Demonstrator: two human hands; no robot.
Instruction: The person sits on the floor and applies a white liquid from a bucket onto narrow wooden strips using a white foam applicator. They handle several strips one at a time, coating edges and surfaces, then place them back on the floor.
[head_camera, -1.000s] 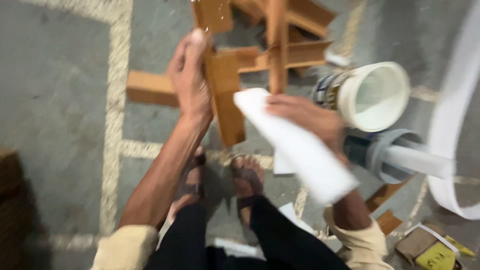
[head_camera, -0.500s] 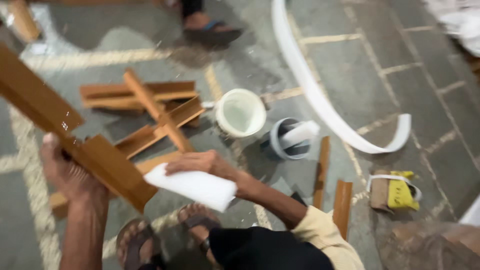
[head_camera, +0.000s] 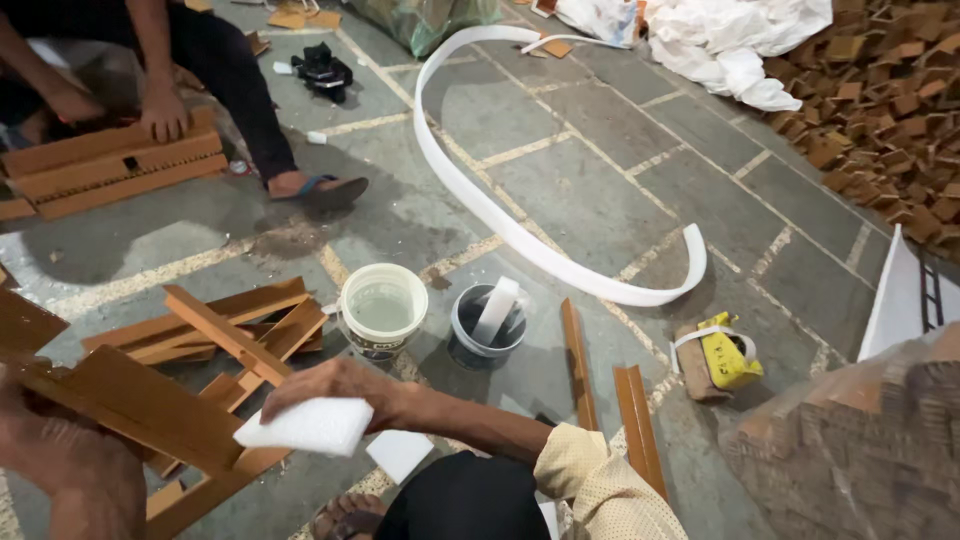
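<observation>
While left hand (head_camera: 55, 455) clenches wood frame (head_camera: 140, 405), right hand (head_camera: 335, 385), palm down, grips white foam block (head_camera: 305, 427).

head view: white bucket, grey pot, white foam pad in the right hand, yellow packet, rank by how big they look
1. white foam pad, though nearness to the camera inflates it
2. white bucket
3. grey pot
4. yellow packet

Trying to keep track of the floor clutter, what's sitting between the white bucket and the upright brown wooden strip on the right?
In the head view, a dark grey bucket with a white foam strip sticking out.
</observation>
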